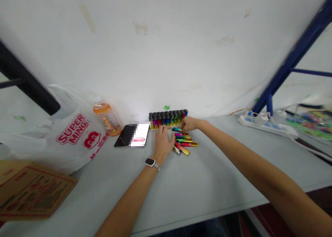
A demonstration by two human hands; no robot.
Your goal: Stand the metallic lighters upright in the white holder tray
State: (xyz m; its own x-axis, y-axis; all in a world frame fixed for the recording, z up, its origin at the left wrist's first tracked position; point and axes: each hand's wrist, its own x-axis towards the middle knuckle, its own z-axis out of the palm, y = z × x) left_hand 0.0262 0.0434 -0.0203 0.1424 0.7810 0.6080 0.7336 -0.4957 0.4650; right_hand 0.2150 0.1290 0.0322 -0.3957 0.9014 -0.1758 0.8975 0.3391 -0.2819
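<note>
Against the wall, rows of shiny coloured lighters with black tops (168,119) stand upright in a block. Several more metallic-coloured lighters (186,144) lie loose in front of it. My left hand (163,142), with a watch (152,163) on the wrist, rests at the block's front edge, fingers apart, beside the loose pieces. At the right end of the block is my right hand (189,124), its fingers closed and pointing down; whatever they hold is hidden or too small to name.
Left of the block lie a tablet (126,136), an orange drink bottle (107,117), a white plastic bag (75,136) and a cardboard box (36,192). To the right are a white power strip (267,124), blue metal frame (287,57) and colourful plastic packaging (311,121).
</note>
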